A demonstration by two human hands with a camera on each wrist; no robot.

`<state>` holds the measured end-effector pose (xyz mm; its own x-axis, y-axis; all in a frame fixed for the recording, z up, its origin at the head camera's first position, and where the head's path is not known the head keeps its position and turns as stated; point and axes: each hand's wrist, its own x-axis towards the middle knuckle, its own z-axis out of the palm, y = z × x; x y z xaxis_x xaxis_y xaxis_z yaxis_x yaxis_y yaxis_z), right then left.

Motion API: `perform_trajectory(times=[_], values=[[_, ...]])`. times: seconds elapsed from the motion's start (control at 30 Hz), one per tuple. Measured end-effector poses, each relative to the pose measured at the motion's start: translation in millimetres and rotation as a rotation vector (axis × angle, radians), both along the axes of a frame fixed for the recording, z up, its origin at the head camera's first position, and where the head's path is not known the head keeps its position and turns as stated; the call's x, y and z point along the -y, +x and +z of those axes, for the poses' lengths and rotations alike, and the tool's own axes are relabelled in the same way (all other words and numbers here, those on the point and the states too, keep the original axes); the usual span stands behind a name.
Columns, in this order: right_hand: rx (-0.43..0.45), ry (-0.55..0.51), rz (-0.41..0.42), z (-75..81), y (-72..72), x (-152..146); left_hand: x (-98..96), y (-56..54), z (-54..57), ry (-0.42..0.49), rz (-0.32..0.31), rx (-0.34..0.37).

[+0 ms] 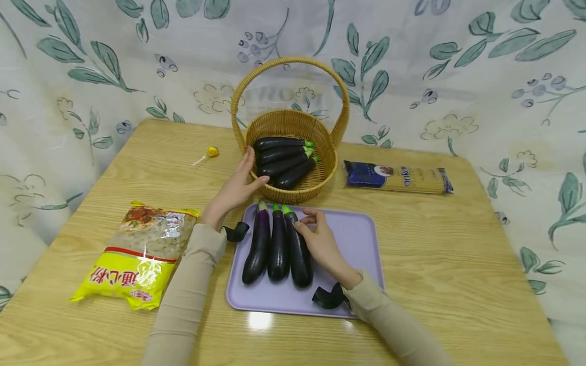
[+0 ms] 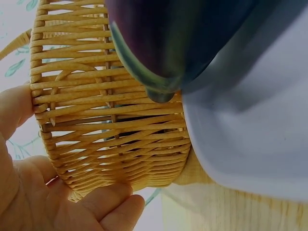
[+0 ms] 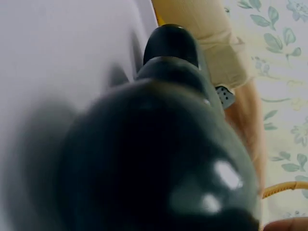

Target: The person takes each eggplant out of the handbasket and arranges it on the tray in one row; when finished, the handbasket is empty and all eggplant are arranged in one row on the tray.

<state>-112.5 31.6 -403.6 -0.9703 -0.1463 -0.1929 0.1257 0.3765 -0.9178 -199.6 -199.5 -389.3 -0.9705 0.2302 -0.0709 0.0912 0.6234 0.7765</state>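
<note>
My left hand (image 1: 233, 188) holds the near-left side of a wicker basket (image 1: 290, 195), its thumb at the rim and its fingers along the outer wall, as the left wrist view shows. In the basket lie several dark eggplants (image 1: 279, 155) with green stems. Three more lie side by side on a lilac tray (image 1: 352, 229): a left eggplant (image 1: 257, 249), a middle eggplant (image 1: 278, 249) and a right eggplant (image 1: 299, 259). At the right one's stem end, my right hand (image 1: 322, 241) has loosely bent fingers and its thumb tip against the skin. Dark eggplant (image 3: 159, 159) fills much of the right wrist view.
A yellow bag of pasta (image 1: 137, 254) lies to the left of the tray. Behind it is a wrapped lollipop (image 1: 212, 151). To the basket's right lies a blue and clear pack of spaghetti (image 1: 398, 177). A leaf-patterned cloth (image 1: 403, 117) hangs behind the wooden table (image 1: 439, 264).
</note>
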Motion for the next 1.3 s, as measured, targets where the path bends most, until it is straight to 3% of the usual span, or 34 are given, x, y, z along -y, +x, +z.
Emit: perform_trajectory(times=[0.23, 0.43, 0.6, 0.8, 1.1, 1.3], values=[[-0.022, 0.003, 0.008, 6.9, -0.8, -5, -2.5, -0.4, -0.9, 0.020, 0.001, 0.009], [-0.045, -0.071, 0.040, 29.7, -5.6, -6, 0.4, 0.7, -0.9, 0.017, -0.003, 0.008], [-0.040, -0.203, 0.032, 49.1, -21.0, -7, 0.7, 1.4, 0.4, 0.013, 0.003, 0.003], [-0.053, -0.334, -0.028, 59.1, -45.0, -4, 0.1, 1.2, 0.7, -0.001, -0.002, -0.002], [0.002, -0.383, -0.053, 64.3, -74.4, 4, -0.4, 2.7, -0.1, 0.006, 0.003, 0.005], [0.026, -0.337, -0.050, 66.8, -88.9, 5, -1.2, 1.9, -0.2, 0.013, 0.002, 0.000]])
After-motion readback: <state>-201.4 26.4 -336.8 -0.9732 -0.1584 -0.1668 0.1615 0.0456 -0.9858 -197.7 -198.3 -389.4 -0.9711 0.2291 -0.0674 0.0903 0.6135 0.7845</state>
